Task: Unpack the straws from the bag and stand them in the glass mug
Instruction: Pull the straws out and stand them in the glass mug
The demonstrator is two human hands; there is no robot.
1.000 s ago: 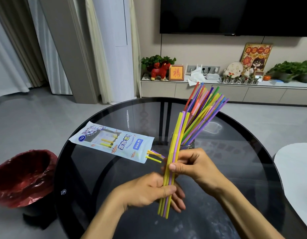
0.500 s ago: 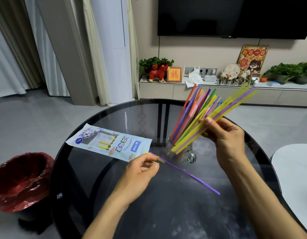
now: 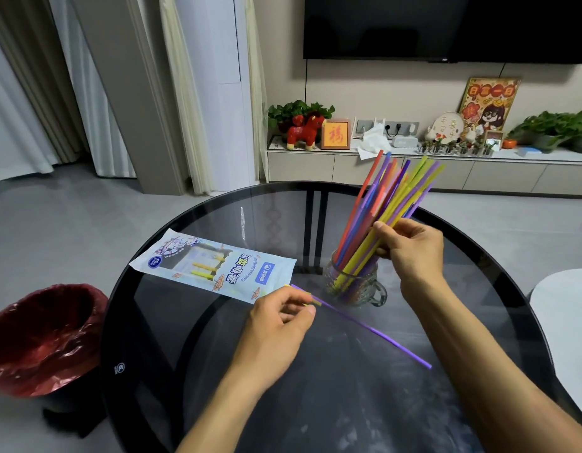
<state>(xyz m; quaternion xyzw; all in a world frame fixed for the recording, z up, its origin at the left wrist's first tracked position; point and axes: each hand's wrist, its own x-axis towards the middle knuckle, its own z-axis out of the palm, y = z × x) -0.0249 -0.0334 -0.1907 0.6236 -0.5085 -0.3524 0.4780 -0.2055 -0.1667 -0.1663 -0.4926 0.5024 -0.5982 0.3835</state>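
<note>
A glass mug (image 3: 355, 286) stands on the round dark glass table (image 3: 315, 403), right of centre. Several coloured straws (image 3: 381, 204) lean in it, fanned up and to the right. My right hand (image 3: 410, 246) grips a bunch of these straws above the mug's rim. The straw bag (image 3: 214, 266) lies flat to the mug's left, its open end toward the mug, with a few yellow straws inside. My left hand (image 3: 279, 322) sits at the bag's open end, fingers pinched on a yellow straw tip. One purple straw (image 3: 374, 330) lies on the table, from my left fingers toward the right.
A bin with a red liner (image 3: 44, 335) stands on the floor left of the table. A white surface (image 3: 564, 322) sits at the right edge. Behind the table are a low cabinet (image 3: 413, 168) with ornaments and plants, and a wall television.
My right hand carried the straw bunch from in front of me into the mug and lowered it. My left hand let go of the bunch and moved to the bag's open end; a purple straw lies loose.
</note>
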